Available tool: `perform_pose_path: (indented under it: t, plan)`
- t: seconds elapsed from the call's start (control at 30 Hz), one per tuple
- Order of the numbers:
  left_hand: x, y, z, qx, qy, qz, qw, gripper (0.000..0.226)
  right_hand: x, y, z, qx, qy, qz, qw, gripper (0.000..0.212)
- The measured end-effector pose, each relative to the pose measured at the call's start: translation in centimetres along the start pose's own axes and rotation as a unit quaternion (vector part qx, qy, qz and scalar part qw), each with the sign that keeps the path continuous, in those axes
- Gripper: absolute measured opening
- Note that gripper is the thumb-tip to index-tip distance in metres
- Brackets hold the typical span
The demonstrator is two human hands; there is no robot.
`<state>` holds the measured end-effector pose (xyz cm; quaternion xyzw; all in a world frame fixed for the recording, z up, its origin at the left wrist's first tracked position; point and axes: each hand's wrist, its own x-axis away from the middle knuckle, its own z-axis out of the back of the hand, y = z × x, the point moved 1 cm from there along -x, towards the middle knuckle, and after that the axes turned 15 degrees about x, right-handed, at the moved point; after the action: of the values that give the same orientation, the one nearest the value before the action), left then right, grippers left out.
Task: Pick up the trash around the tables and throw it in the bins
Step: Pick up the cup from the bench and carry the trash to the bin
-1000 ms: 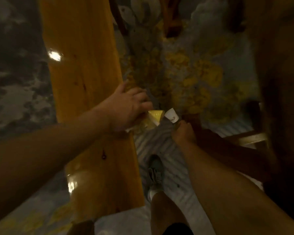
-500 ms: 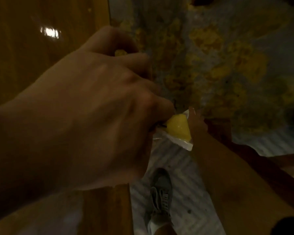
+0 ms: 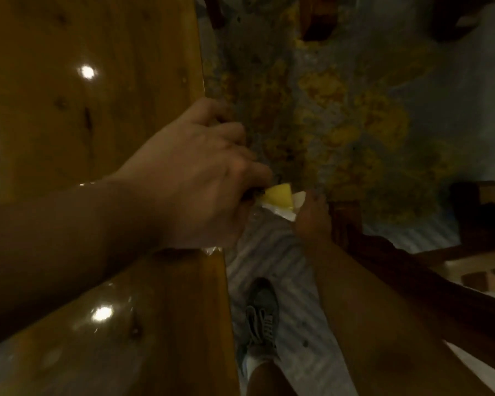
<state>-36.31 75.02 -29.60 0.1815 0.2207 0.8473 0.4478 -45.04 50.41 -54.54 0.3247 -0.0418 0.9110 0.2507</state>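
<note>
Clenching a yellow wrapper [image 3: 279,197], the left hand [image 3: 195,178]; right hand [image 3: 312,221] touching it, grip unclear.

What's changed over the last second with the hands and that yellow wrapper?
The right hand has brought its white scrap up against the yellow wrapper in the left hand; a second ago they were slightly apart. The left hand's grip on the wrapper is unchanged, beside the wooden table, the shoe below.
</note>
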Motion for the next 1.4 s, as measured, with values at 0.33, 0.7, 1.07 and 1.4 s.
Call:
perform_pose_path:
  t: [0.33, 0.7, 1.07, 1.4]
  plan:
    - [4.9, 3.7, 8.3, 0.157, 0.13, 0.077, 0.976, 0.021, 18.2, -5.3, 17.3, -0.143, 0.175, -0.001, 0.974, 0.071]
    - [18.2, 11.7, 23.0, 0.185, 0.136, 0.147, 0.962, 0.012, 43.6, -5.2, 33.3, -0.182, 0.228, 0.076, 0.953, 0.071]
    - [17.9, 26.9, 33.6, 0.154, 0.134, 0.046, 0.978, 0.011, 60.0, 3.5, 41.5, -0.213, 0.306, 0.065, 0.926, 0.076]
    - [11.1, 48.9, 29.2, 0.113, 0.123, -0.037, 0.985, 0.01, 67.7, 25.8, 38.5, -0.281, 0.374, 0.001, 0.884, 0.089]
